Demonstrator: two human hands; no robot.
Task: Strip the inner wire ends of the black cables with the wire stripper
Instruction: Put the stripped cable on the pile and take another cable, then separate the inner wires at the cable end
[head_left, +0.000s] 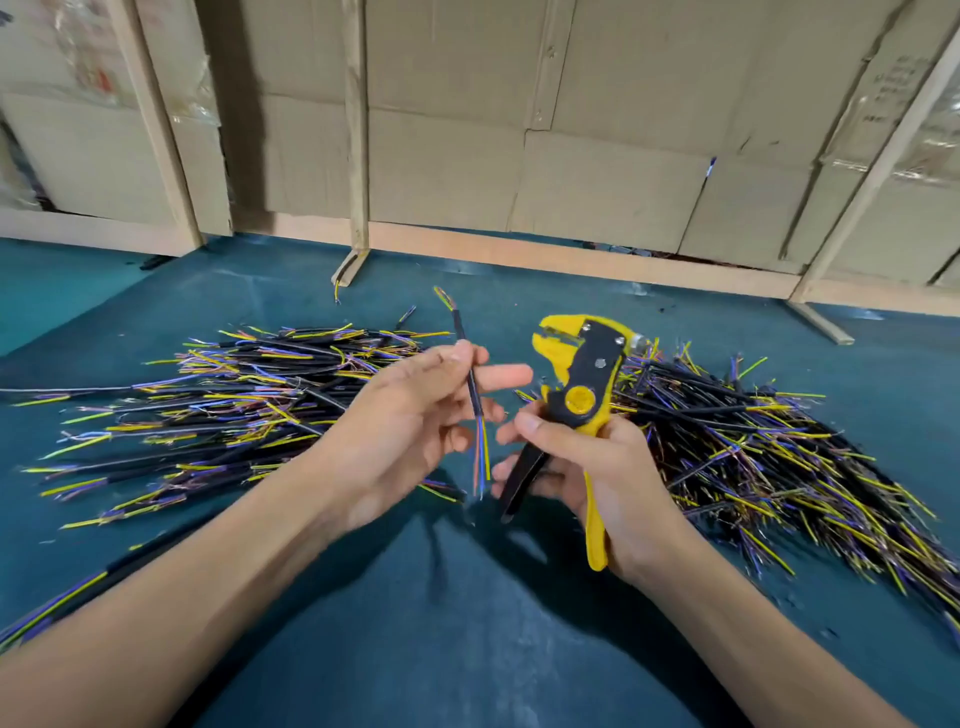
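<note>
The left hand (415, 415) pinches one black cable (470, 384) upright between thumb and fingers, its coloured wire ends hanging below, just beside the wire stripper (582, 395). The right hand (587, 467) grips the stripper's yellow and black handles (no brand is readable on it). Heaps of cables (218, 400) lie on the green mat (467, 623) on both sides.

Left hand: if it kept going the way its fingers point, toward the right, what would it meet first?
Probably the wire stripper held upright in the right hand; the left hand, holding one black cable, points at it. Depth unclear.
</note>
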